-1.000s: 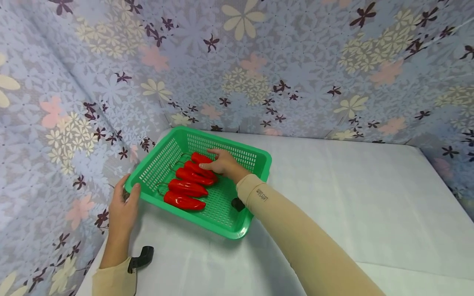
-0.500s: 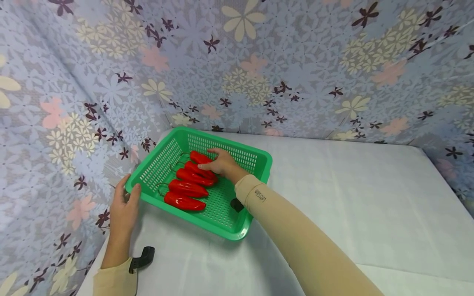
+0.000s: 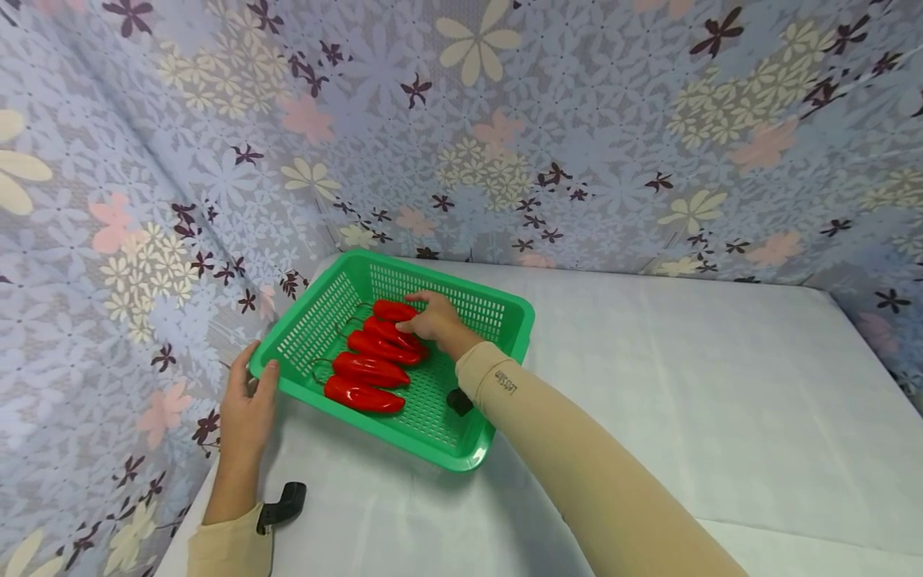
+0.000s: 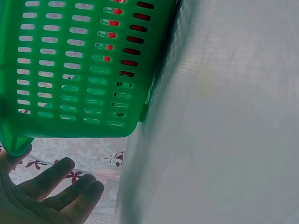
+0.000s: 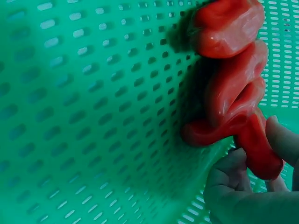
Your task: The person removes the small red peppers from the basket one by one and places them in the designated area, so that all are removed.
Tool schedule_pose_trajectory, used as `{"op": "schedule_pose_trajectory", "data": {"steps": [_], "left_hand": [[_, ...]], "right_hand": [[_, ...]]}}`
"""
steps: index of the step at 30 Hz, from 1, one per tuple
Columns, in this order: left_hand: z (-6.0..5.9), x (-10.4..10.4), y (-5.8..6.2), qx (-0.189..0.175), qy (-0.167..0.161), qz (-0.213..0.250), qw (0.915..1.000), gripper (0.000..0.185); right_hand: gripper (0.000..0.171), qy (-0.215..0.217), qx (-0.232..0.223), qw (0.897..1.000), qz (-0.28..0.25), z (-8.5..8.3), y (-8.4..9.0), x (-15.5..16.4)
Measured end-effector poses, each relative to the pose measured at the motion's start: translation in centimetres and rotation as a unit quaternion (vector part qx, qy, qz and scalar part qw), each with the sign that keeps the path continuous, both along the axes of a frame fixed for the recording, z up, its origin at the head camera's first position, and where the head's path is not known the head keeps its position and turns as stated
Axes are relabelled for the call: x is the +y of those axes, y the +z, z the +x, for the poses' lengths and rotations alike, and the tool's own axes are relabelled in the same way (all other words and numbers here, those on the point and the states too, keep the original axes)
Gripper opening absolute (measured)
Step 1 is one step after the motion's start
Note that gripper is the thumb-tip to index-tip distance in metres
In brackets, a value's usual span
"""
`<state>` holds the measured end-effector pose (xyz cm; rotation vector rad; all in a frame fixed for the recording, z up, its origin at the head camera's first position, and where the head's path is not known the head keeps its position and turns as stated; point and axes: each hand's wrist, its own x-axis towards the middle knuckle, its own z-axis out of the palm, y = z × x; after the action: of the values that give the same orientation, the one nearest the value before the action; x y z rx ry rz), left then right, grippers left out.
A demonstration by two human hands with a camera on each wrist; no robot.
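Several long red peppers (image 3: 366, 394) with thin curled stems lie side by side in a green plastic basket (image 3: 404, 433), seen in the head view. My right hand (image 3: 435, 320) reaches inside and pinches the tip of the farthest red pepper (image 5: 264, 161) between thumb and fingers, as the right wrist view shows. That pepper still lies by the others. At the basket's left corner, my left hand (image 3: 247, 405) touches the rim with thumb and forefinger. Its other fingers (image 4: 81, 200) extend loosely below the rim in the left wrist view.
A white-covered table (image 3: 685, 385) bears the basket near its left back corner. Flower-patterned fabric (image 3: 505, 144) rises behind the table and along its left side. Black wrist devices (image 3: 284, 505) are strapped over the beige sleeves (image 3: 570, 449).
The head view has shifted slightly. My right thumb has slid a little to the right over the peppers; the left hand and the basket keep their places.
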<state>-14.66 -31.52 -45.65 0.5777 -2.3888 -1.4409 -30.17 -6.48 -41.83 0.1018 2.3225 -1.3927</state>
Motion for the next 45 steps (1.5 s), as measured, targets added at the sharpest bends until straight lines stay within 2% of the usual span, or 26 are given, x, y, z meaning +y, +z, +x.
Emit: {"op": "schedule_pose_trajectory", "data": {"steps": [6, 14, 24, 35, 45], "left_hand": [[0.0, 0.3, 0.2, 0.003, -0.002, 0.0, 1.0, 0.065], [0.2, 0.4, 0.1, -0.004, -0.002, 0.009, 1.0, 0.066], [0.4, 0.5, 0.2, -0.008, -0.006, 0.018, 0.9998, 0.067], [0.5, 0.6, 0.2, -0.019, -0.003, 0.007, 0.9998, 0.069], [0.6, 0.5, 0.5, -0.023, -0.001, 0.003, 0.9997, 0.069]], "right_hand": [[0.047, -0.011, -0.015, 1.0, -0.003, 0.1, 0.5, 0.2], [0.045, -0.021, -0.011, 1.0, -0.015, 0.4, 1.2, 0.7], [0.045, -0.031, 0.014, 0.997, -0.067, 1.1, 1.9, 1.3], [0.039, -0.038, 0.028, 0.992, -0.115, 2.4, 3.3, 1.7], [0.03, -0.02, 0.051, 0.989, -0.138, 3.3, 5.1, 2.2]]}}
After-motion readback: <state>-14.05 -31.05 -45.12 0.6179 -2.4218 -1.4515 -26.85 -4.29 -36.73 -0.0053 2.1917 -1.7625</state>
